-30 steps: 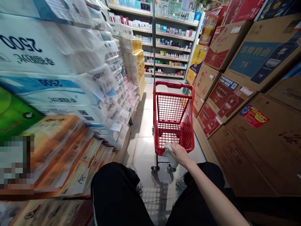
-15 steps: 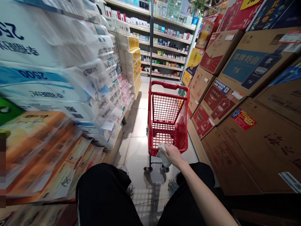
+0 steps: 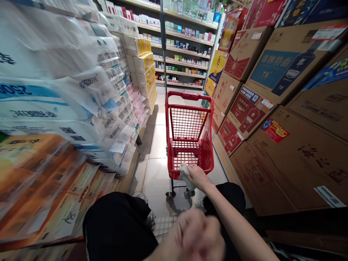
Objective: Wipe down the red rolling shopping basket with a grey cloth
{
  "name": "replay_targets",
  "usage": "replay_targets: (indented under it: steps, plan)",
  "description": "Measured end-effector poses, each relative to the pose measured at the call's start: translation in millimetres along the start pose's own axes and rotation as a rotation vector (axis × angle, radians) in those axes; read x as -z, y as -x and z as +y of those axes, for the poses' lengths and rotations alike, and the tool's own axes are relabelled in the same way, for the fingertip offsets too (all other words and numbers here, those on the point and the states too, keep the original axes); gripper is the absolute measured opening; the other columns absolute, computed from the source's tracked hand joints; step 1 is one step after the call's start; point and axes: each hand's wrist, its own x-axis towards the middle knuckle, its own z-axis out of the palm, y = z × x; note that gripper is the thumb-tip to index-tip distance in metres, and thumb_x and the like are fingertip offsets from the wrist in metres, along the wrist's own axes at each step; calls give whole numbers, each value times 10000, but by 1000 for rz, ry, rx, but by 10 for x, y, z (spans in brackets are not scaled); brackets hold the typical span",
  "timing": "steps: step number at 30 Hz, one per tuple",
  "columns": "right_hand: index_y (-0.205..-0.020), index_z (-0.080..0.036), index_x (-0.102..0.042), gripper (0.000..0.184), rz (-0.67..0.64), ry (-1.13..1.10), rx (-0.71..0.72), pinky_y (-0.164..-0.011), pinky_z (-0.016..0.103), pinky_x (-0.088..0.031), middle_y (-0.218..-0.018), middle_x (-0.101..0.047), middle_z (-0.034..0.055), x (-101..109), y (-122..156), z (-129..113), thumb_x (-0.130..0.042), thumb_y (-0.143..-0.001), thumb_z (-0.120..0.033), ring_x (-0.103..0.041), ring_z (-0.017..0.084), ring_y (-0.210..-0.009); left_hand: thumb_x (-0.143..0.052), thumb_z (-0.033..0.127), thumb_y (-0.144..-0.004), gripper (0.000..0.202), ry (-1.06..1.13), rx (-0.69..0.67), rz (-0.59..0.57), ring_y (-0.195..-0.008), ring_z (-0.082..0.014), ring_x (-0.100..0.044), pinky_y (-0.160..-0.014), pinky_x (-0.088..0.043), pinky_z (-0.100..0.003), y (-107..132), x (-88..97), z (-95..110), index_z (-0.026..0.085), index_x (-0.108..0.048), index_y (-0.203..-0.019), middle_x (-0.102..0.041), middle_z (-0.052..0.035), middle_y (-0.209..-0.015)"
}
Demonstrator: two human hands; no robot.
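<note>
My right hand (image 3: pixel 197 176) rests on the near rim of a small red wheeled shopping basket (image 3: pixel 189 134) and is closed around a pale cloth (image 3: pixel 185 173) held against that rim. My left hand (image 3: pixel 197 235) has come up at the bottom of the picture, close to the camera and smeared by motion, so its fingers do not read. The basket looks empty inside. It stands on the tiled aisle floor just ahead of my knees, which are in black trousers (image 3: pixel 119 228). A thin pole (image 3: pixel 163 47) rises from the cart's far left corner.
Stacked packs of tissue and toilet paper (image 3: pixel 81 94) line the left side of the narrow aisle. Large cardboard cartons (image 3: pixel 285 108) are piled along the right. At the far end a shelf unit (image 3: pixel 185 47) holds small boxes and bottles. Tiled floor (image 3: pixel 156 145) runs between.
The view has shifted so the cart sits further left and lower. My left hand has risen into view at the bottom, blurred. My right hand keeps its grip on the cloth at the rim.
</note>
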Motion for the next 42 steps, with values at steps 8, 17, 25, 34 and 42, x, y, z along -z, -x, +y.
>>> replay_targets:
  steps: [8,17,25,34,42]
  plan:
    - [-993,-150,-561,128,172,183,-217,-835,346,-400,-936,-603,96,66,246,301,-494,-888,-177,-519,216,-898,-563,260,-843,312,-719,-435,460,-888,-120,-604,-909,-491,-309,-692,927,763,196,-590,-1148,-627,-64,-1059]
    - [-1127,-126,-555,253,202,192,-127,-932,419,-377,-1048,-600,128,-115,256,99,-487,-896,-205,-483,249,-1009,-492,252,-871,129,-2634,-436,11,-881,-209,-582,-1131,-178,-562,-1082,1925,1181,191,-591,-816,-623,-44,-771]
    - [-1173,-180,-545,276,72,126,9,-978,435,-377,-1078,-599,120,-2,291,356,-377,-954,-192,-519,224,-1005,-393,125,-867,193,-2797,-508,-5,-753,-182,-535,-1099,-272,-498,-1071,1974,1192,209,-531,-761,-566,-15,-701]
    - [-1108,-153,-581,274,154,254,-96,-1036,449,-319,-1002,-602,114,-12,402,573,-354,-954,-152,-510,220,-996,-408,225,-898,188,-2779,-535,99,-755,-198,-526,-1072,-296,-490,-1130,1912,1042,204,-538,-762,-569,-39,-710]
    - [-1032,-157,-583,237,132,277,-1,-811,374,-406,-933,-620,95,-171,46,124,-361,-956,-184,-531,211,-871,-393,178,-878,180,-2771,-578,42,-761,-194,-529,-1056,-294,-482,-1212,1906,954,197,-543,-781,-575,-36,-713]
